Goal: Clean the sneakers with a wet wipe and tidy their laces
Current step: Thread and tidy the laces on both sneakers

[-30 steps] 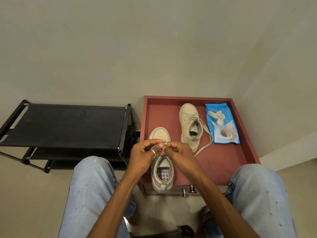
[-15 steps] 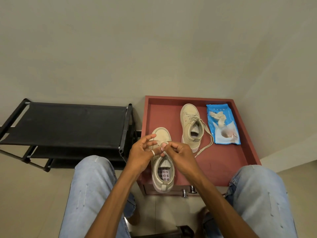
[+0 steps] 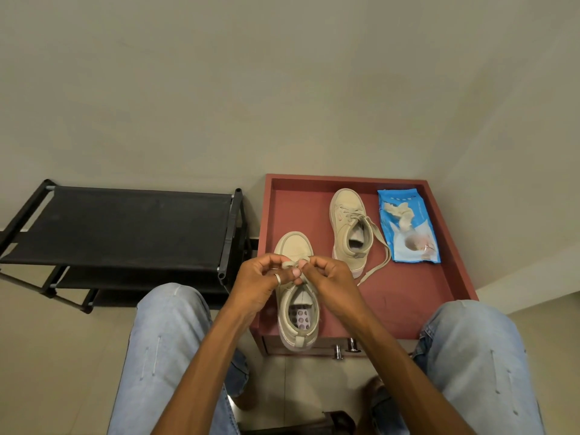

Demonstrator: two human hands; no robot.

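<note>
Both hands, left hand (image 3: pixel 260 279) and right hand (image 3: pixel 326 277), pinch the lace (image 3: pixel 290 264) between curled fingertips above the near sneaker (image 3: pixel 295 309), drawing a knot; the second sneaker (image 3: pixel 350 229) beyond their fingers waits, laces loose.

A home entryway: black shoe rack (image 3: pixel 125 227) beside red cabinet (image 3: pixel 408 296).

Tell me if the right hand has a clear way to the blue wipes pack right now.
Probably yes, once it lets go: the right hand pinches the near sneaker's lace. The wipes pack lies further right on the red tray, with only the far sneaker's loose lace trailing between.
</note>
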